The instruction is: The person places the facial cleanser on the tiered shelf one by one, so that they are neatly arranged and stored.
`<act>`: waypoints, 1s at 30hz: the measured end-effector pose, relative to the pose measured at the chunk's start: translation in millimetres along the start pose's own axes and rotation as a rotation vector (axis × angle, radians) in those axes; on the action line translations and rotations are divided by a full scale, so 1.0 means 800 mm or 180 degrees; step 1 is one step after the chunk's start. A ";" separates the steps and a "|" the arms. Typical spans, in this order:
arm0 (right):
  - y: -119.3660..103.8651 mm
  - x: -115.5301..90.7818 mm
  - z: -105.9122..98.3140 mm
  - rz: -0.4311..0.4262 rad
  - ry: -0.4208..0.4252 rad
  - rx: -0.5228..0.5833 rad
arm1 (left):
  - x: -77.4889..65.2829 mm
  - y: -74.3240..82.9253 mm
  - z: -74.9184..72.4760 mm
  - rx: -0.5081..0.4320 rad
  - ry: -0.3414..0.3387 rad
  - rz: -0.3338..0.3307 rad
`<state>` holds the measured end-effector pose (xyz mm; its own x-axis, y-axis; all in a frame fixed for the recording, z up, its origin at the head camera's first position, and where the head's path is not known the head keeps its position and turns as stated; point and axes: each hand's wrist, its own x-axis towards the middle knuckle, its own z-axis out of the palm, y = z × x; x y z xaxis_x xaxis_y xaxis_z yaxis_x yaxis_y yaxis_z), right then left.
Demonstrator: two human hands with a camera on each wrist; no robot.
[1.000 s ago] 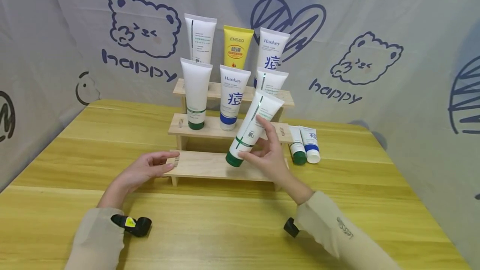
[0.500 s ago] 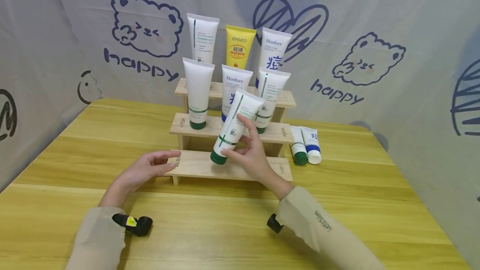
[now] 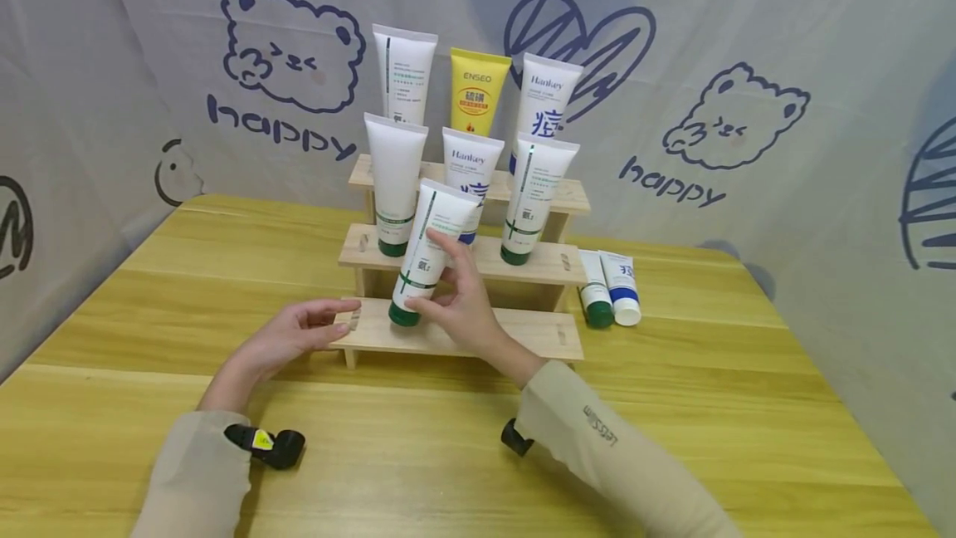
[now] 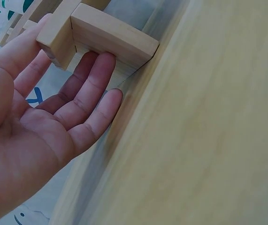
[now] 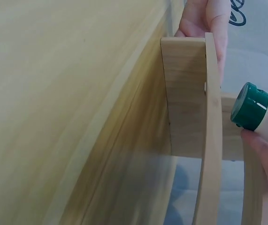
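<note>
My right hand [image 3: 463, 301] grips a white squeeze tube [image 3: 431, 247] with a green cap, tilted, cap end down, above the left part of the bottom shelf [image 3: 463, 330]. In the right wrist view, the green cap [image 5: 250, 107] is a little apart from the shelf board. At the left end of the wooden tiered stand [image 3: 456, 260], my left hand [image 3: 287, 335] holds the bottom shelf's end between thumb and fingers. The left wrist view has the fingers [image 4: 84, 89] bent against the stand's side panel [image 4: 112, 37].
The middle tier holds a white green-capped tube [image 3: 394, 181], a blue-banded tube [image 3: 470, 158] and another green-capped one [image 3: 539, 198]. A white tube [image 3: 403, 73], a yellow tube [image 3: 478, 90] and a blue-lettered tube [image 3: 547, 94] stand on top. Two tubes [image 3: 611, 289] lie right of the stand.
My right hand has carried the green-capped tube leftward over the bottom shelf, and the tube leans less now. The left hand has stayed at the shelf's left end.
</note>
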<state>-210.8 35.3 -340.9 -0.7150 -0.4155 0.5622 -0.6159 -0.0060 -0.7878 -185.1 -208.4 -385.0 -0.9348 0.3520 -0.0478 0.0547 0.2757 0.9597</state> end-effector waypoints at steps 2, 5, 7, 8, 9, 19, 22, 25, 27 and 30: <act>0.002 0.002 0.006 -0.0040 -0.0016 -0.0068 | 0.000 0.000 0.000 -0.0019 -0.0011 0.0000; 0.004 0.004 0.014 -0.0132 -0.0032 -0.0216 | 0.000 -0.001 0.000 -0.0053 -0.0028 -0.0007; 0.005 0.005 0.019 -0.0232 -0.0021 -0.0344 | 0.000 -0.001 0.000 -0.0073 -0.0036 -0.0010; 0.006 0.006 0.022 -0.0269 -0.0020 -0.0388 | 0.000 -0.002 0.000 -0.0075 -0.0034 -0.0010; 0.006 0.007 0.024 -0.0307 -0.0029 -0.0415 | 0.000 -0.002 0.000 -0.0079 -0.0033 -0.0006; 0.002 0.008 0.037 -0.0546 -0.0288 -0.0946 | 0.000 -0.004 -0.001 -0.0139 -0.0044 0.0015; 0.002 0.006 0.038 -0.0530 -0.0373 -0.0950 | 0.000 -0.004 -0.001 -0.0148 -0.0043 0.0018; 0.002 0.004 0.037 -0.0543 -0.0392 -0.0961 | -0.001 -0.003 0.000 -0.0127 -0.0039 0.0004; 0.003 0.002 0.037 -0.0585 -0.0433 -0.0960 | -0.001 -0.003 0.000 -0.0127 -0.0034 -0.0010; 0.005 -0.001 0.036 -0.0710 -0.0518 -0.0980 | -0.002 -0.002 0.000 -0.0128 -0.0032 -0.0014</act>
<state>-202.7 9.4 -351.7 -0.5064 -0.5733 0.6441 -0.8377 0.1501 -0.5251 -184.1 -209.6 -386.6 -0.9314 0.3599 -0.0545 0.0364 0.2410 0.9698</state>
